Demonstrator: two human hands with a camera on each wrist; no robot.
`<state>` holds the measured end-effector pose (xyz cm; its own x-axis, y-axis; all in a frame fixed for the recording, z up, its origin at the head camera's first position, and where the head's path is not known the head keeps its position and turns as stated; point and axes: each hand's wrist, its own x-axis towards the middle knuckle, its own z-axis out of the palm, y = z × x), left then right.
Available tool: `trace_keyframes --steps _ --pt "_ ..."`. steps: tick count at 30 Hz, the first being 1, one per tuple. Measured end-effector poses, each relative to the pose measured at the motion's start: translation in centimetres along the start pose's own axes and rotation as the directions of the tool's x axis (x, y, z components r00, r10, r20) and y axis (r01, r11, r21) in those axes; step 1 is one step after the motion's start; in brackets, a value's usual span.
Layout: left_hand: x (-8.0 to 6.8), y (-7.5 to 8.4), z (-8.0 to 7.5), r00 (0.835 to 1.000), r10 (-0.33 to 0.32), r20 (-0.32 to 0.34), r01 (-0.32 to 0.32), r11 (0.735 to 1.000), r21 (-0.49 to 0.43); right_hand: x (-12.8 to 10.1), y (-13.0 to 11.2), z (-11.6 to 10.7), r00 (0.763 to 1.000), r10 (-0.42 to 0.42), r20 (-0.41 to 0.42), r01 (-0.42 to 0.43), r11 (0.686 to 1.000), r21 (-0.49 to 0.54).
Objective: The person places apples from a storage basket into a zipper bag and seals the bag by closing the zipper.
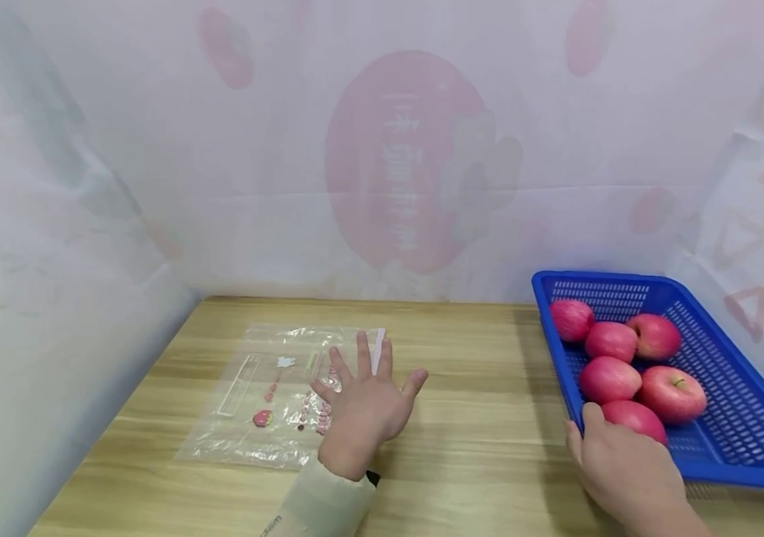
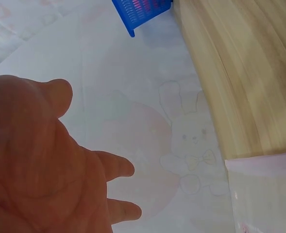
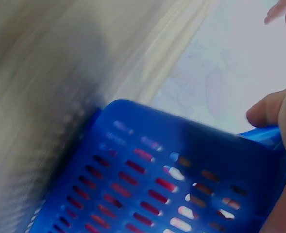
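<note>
My left hand (image 1: 370, 403) is spread wide, fingers apart, above the right part of a clear plastic bag (image 1: 234, 432) that lies flat on the table. The bag carries small red and white prints, among them a strawberry. Nothing is in this hand; its bare palm (image 2: 41, 165) fills the lower left of the left wrist view. On the right, my right hand (image 1: 630, 470) grips the near-left corner of a blue plastic basket (image 1: 744, 380), thumb over the rim. Several red apples (image 1: 673, 394) sit inside, mostly on the left. The right wrist view shows the basket's slotted wall (image 3: 147, 179) close up.
The wood-grain table (image 1: 475, 418) stretches between the bag and the basket. Pale printed cloth (image 1: 274, 164) hangs behind it and along both sides. The basket's right side comes close to the right cloth (image 1: 757, 231).
</note>
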<state>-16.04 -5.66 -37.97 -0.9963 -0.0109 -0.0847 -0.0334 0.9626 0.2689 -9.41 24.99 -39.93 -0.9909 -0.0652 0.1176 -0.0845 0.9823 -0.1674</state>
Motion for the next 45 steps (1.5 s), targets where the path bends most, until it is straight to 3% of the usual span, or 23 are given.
trace_keyframes --steps 15,32,35,37,39,41,42,43,45 --pt "1.9 -0.7 -0.3 0.999 0.037 0.011 -0.037 0.999 0.021 0.0 0.4 0.4 0.999 0.037 -0.014 -0.037 0.999 -0.009" --pt "2.7 -1.1 -0.2 0.998 0.06 0.027 -0.06 0.998 0.001 0.0 0.2 0.6 0.997 0.047 -0.054 -0.048 0.999 -0.018" --pt "2.7 -1.4 -0.2 0.997 0.071 0.042 -0.072 0.997 0.005 0.1 -0.3 0.6 0.989 -0.009 -0.151 0.006 1.0 -0.019" --pt "2.8 -1.6 -0.3 0.995 0.084 0.059 -0.085 0.996 0.014 0.2 -1.1 0.4 0.947 -0.085 -0.308 0.088 0.996 -0.006" --pt "2.8 -2.0 -0.5 0.992 0.102 0.08 -0.103 0.994 0.018 0.4 -2.3 0.0 0.863 -0.164 -0.478 0.202 0.979 0.029" --pt "3.0 -2.4 -0.7 0.987 0.123 0.103 -0.127 0.992 0.028 0.7 -3.9 -0.5 0.787 -0.211 -0.58 0.328 0.939 0.104" --pt "3.1 -2.6 -0.9 0.983 0.137 0.118 -0.142 0.989 0.034 0.9 -4.8 -0.7 0.779 -0.21 -0.59 0.376 0.91 0.172" --pt "3.2 -2.9 -1.0 0.978 0.156 0.136 -0.162 0.986 0.033 1.1 -5.8 -0.8 0.791 -0.203 -0.577 0.419 0.868 0.268" --pt "3.5 -3.6 -1.5 0.963 0.208 0.172 -0.216 0.976 0.027 1.7 -7.7 -0.9 0.871 -0.17 -0.46 0.42 0.742 0.523"
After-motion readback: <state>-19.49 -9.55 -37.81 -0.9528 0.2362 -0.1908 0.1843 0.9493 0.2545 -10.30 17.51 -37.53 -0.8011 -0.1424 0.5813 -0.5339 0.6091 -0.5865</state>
